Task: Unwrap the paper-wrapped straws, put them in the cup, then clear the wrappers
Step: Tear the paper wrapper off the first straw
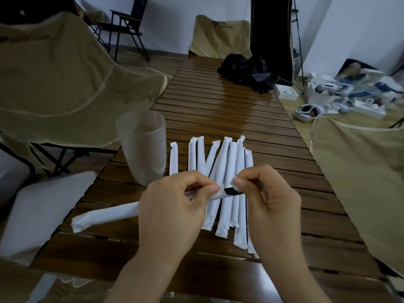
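Several white paper-wrapped straws (220,171) lie side by side on the slatted wooden table (229,119). A frosted translucent cup (142,145) stands upright just left of them, with nothing visible inside. My left hand (172,213) grips one wrapped straw (105,216) held crosswise above the table. Its wrapped end sticks out to the left. My right hand (269,202) pinches the torn paper at that straw's right end. There the black straw tip (231,190) shows between my hands.
A beige camp chair (65,84) stands on the left, another (220,36) at the table's far end, and a third (360,171) on the right. A crumpled black bag (249,71) lies on the far table. A white pad (41,211) sits near left. Boxes and a headset (328,95) clutter the floor on the right.
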{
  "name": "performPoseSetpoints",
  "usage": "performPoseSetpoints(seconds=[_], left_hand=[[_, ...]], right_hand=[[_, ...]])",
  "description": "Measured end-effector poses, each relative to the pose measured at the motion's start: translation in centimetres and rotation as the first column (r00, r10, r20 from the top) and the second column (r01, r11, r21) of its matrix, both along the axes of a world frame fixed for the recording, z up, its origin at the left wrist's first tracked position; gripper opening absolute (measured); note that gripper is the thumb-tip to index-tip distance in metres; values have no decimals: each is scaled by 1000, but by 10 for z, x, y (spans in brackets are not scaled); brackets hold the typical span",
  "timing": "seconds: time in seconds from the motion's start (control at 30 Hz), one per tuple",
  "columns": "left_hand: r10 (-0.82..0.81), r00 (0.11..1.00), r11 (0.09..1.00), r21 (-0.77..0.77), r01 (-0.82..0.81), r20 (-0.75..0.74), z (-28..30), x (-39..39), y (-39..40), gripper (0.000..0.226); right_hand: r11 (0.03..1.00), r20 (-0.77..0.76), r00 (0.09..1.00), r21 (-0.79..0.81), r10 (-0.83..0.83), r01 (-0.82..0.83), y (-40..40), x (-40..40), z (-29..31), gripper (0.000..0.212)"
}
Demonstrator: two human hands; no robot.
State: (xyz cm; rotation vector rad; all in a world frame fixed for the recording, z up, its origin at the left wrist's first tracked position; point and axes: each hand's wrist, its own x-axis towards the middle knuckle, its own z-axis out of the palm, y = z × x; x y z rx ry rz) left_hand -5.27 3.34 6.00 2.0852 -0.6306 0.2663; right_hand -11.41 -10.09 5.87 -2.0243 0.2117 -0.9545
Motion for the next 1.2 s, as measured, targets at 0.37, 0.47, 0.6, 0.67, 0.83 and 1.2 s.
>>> performPoseSetpoints(seconds=[0.37, 0.47, 0.6, 0.67, 0.83, 1.2], left_hand=[[-17, 992, 993, 119, 1, 128, 3, 6, 5, 38], [-16, 991, 993, 116, 0, 135, 4, 3, 3, 39], [-17, 987, 988, 153, -8, 162, 1, 7, 5, 20], [-14, 987, 985, 174, -15, 161, -2, 9, 6, 12], [-15, 985, 977, 210, -22, 172, -1, 11, 8, 4], [20, 996, 959, 282, -43, 83, -5, 27, 27, 7]], right_hand=[[981, -102, 981, -120, -163, 151, -7, 4, -5, 21], [977, -103, 974, -86, -201, 193, -8, 4, -8, 19], [963, -147, 952, -38, -268, 266, -18, 4, -14, 19], [961, -189, 943, -21, -275, 276, -24, 4, -16, 18], [948, -212, 925, -30, -315, 316, -23, 4, -19, 18], [981, -459, 877, 55, -140, 186, -37, 1, -19, 11]])
